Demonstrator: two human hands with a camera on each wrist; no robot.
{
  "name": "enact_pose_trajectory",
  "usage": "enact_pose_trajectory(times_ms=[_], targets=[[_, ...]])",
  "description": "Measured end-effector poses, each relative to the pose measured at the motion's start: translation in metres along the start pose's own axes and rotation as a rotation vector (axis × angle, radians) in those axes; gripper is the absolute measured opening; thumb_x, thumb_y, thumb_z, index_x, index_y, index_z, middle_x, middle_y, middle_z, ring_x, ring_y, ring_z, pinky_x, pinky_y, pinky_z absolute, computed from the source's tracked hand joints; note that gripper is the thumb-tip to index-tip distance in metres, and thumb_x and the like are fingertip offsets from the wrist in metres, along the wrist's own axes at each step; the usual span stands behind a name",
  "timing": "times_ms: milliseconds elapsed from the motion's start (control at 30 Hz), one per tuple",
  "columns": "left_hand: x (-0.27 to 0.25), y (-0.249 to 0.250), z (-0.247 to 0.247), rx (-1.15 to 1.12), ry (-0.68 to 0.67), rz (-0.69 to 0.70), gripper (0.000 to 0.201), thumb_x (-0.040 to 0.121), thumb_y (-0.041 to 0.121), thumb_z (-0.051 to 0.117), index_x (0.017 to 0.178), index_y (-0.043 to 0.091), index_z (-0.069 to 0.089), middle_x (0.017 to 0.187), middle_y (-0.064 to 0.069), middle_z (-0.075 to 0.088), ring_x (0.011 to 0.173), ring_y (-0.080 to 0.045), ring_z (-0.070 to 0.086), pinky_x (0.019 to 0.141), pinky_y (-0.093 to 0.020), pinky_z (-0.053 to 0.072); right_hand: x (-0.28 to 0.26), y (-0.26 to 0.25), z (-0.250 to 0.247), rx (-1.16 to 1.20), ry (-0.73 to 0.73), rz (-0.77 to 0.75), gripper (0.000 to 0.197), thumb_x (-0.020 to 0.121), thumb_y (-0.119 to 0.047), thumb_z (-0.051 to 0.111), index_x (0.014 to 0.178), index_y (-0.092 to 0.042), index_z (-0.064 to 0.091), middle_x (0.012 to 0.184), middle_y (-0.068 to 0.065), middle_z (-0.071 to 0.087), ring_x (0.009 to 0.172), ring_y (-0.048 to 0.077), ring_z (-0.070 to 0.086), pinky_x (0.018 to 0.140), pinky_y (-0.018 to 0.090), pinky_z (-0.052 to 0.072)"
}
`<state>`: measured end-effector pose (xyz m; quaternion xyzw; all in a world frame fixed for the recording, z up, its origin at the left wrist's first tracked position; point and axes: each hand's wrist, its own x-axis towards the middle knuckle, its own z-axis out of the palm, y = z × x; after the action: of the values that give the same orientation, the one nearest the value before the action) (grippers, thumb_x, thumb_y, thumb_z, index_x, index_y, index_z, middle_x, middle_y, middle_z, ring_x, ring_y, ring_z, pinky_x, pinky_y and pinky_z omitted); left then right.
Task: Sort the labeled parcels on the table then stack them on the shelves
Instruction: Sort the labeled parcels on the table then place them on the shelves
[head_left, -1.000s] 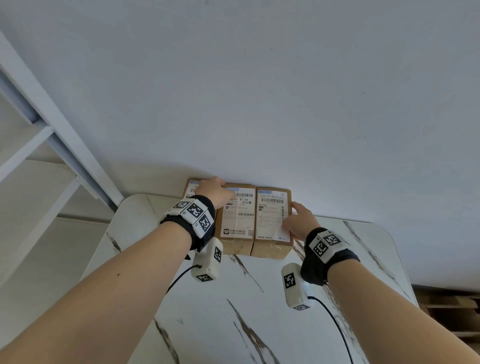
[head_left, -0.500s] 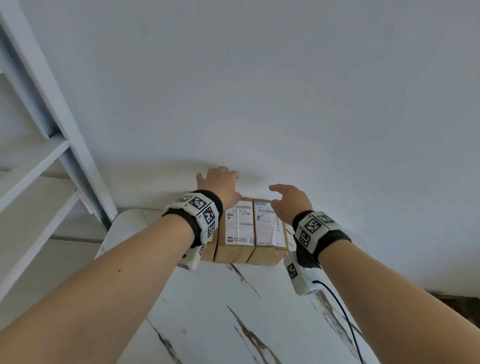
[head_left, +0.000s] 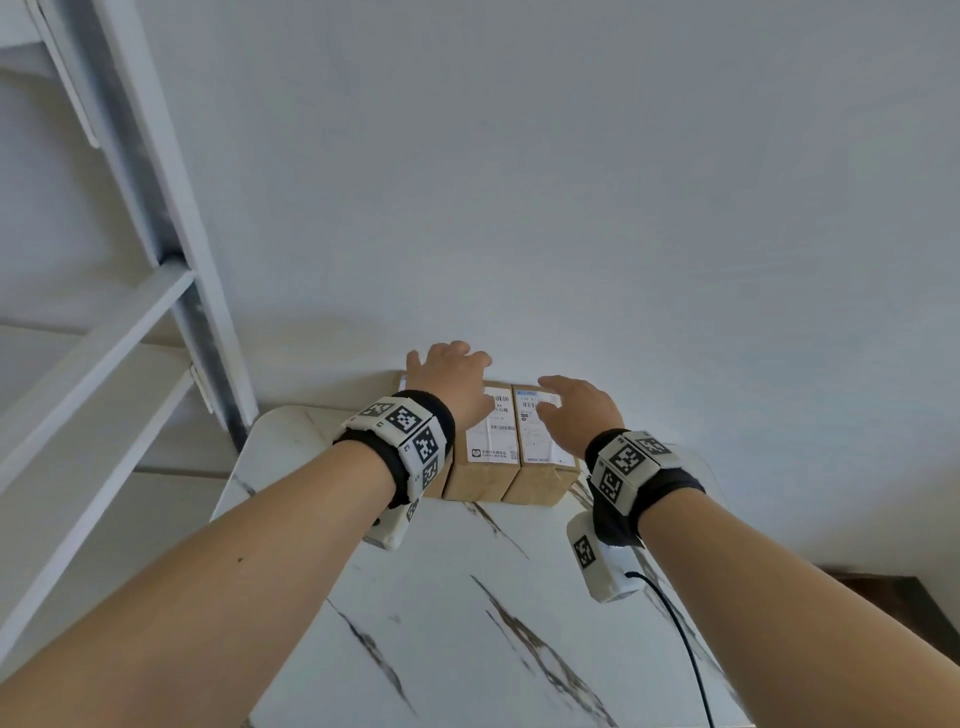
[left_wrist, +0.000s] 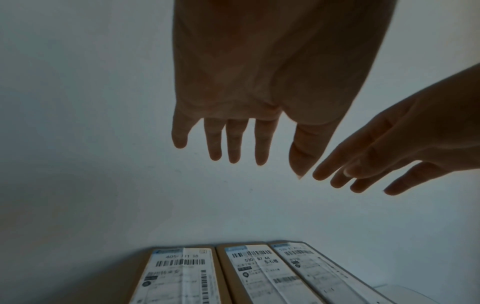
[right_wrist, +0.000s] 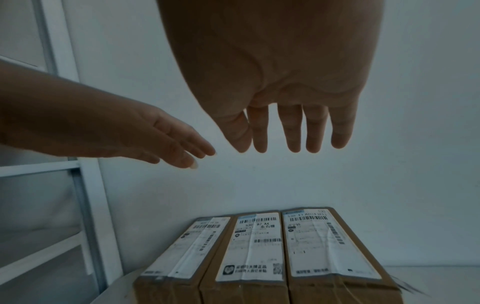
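Observation:
Three brown cardboard parcels with white shipping labels lie side by side at the table's far edge, against the wall: the left parcel (right_wrist: 182, 255), the middle parcel (head_left: 488, 447) and the right parcel (head_left: 540, 452). My left hand (head_left: 449, 371) hovers above the left and middle parcels with its fingers straight and spread, holding nothing. My right hand (head_left: 566, 402) hovers above the right parcel, fingers also straight and empty. In the left wrist view the left hand (left_wrist: 233, 142) and in the right wrist view the right hand (right_wrist: 291, 131) are clearly apart from the boxes below.
The parcels rest on a white marble-patterned table (head_left: 467, 623) with rounded corners. A white metal shelf unit (head_left: 130, 312) stands to the left of the table. A plain white wall runs behind. A black cable (head_left: 680, 644) trails from my right wrist.
Both hands lifted off the parcels, where they rested a second ago, and now hover above them with fingers spread. The three parcels stay in place.

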<state>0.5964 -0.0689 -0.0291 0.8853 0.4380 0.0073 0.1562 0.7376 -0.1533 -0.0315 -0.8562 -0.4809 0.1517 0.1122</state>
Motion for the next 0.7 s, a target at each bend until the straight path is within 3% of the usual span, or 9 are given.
enact_pose_trajectory(times_ms=[167,333,567,700], targets=[[-0.036,0.008,-0.002,0.010,0.050,-0.057,0.052,0.092,0.036,0.050,0.142,0.028,0.037,0.148,-0.003,0.034,0.136,-0.025,0.029,0.111,-0.049,0.019,-0.034,0.003,-0.008,0.022,0.016,-0.057,0.043,0.096,-0.026,0.042,0.139,-0.028,0.044,0.141,0.001,0.049,0.129,0.024,0.042,0.100,0.035,0.039],[-0.095,0.029,0.003,0.050,0.096,-0.134,0.046,0.089,0.037,0.051,0.134,0.030,0.046,0.134,-0.003,0.048,0.123,-0.026,0.043,0.098,-0.042,0.033,-0.089,0.015,-0.009,0.088,0.001,-0.130,0.042,0.096,-0.026,0.042,0.138,-0.029,0.046,0.140,0.002,0.050,0.126,0.025,0.046,0.100,0.034,0.042],[-0.203,0.052,0.031,0.040,0.076,-0.267,0.055,0.090,0.040,0.052,0.141,0.028,0.039,0.144,-0.003,0.041,0.132,-0.027,0.036,0.107,-0.046,0.028,-0.182,0.032,0.005,0.148,-0.097,-0.273,0.042,0.097,-0.023,0.040,0.138,-0.024,0.046,0.138,0.006,0.052,0.123,0.026,0.050,0.102,0.033,0.042],[-0.266,0.045,0.035,0.050,0.093,-0.374,0.055,0.089,0.039,0.053,0.141,0.028,0.040,0.147,-0.003,0.039,0.135,-0.025,0.035,0.109,-0.043,0.029,-0.225,0.018,0.022,0.213,-0.130,-0.376,0.036,0.097,-0.022,0.041,0.129,-0.022,0.057,0.131,0.005,0.058,0.112,0.024,0.057,0.089,0.030,0.046]])
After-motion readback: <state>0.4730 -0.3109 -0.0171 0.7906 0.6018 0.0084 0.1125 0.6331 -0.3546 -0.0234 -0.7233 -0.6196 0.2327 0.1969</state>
